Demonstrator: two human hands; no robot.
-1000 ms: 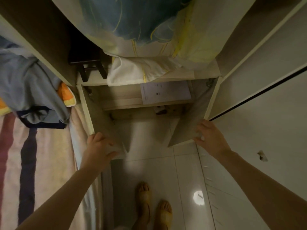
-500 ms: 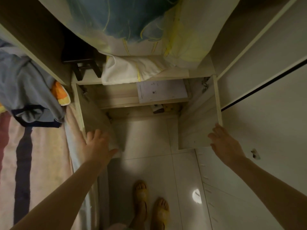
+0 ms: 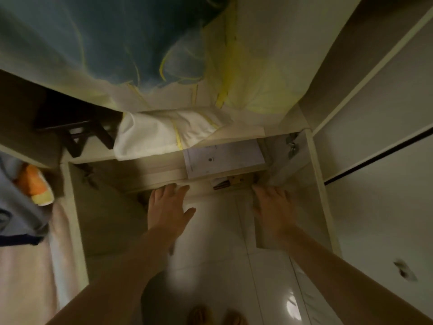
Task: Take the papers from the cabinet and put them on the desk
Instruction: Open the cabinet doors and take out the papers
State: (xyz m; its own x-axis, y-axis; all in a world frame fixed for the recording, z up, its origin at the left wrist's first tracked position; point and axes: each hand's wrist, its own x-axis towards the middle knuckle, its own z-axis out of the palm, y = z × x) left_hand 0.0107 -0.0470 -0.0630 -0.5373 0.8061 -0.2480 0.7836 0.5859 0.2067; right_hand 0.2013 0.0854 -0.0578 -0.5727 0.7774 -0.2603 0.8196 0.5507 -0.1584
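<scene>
A low cabinet stands open, its two doors (image 3: 79, 212) swung wide to either side. On its inner shelf (image 3: 161, 177) lies a white sheet of printed papers (image 3: 223, 159), toward the right. My left hand (image 3: 168, 207) is stretched out flat, fingers apart, with its fingertips at the shelf's front edge, left of the papers. My right hand (image 3: 273, 205) is also spread and empty, reaching in at the right, just below the papers and beside the right door (image 3: 304, 184). Neither hand touches the papers.
A white pillow-like bundle (image 3: 164, 132) and a large bagged blue and yellow quilt (image 3: 140, 50) sit on top of the cabinet. Small boxes (image 3: 230, 181) lie under the shelf. Hanging clothes (image 3: 21, 202) are at left, white wardrobe panels (image 3: 379, 160) at right, glossy tiled floor (image 3: 222, 266) below.
Both hands have let go of the cabinet doors and moved forward and inward toward the shelf. The doors now stand fully open, and my view has come closer.
</scene>
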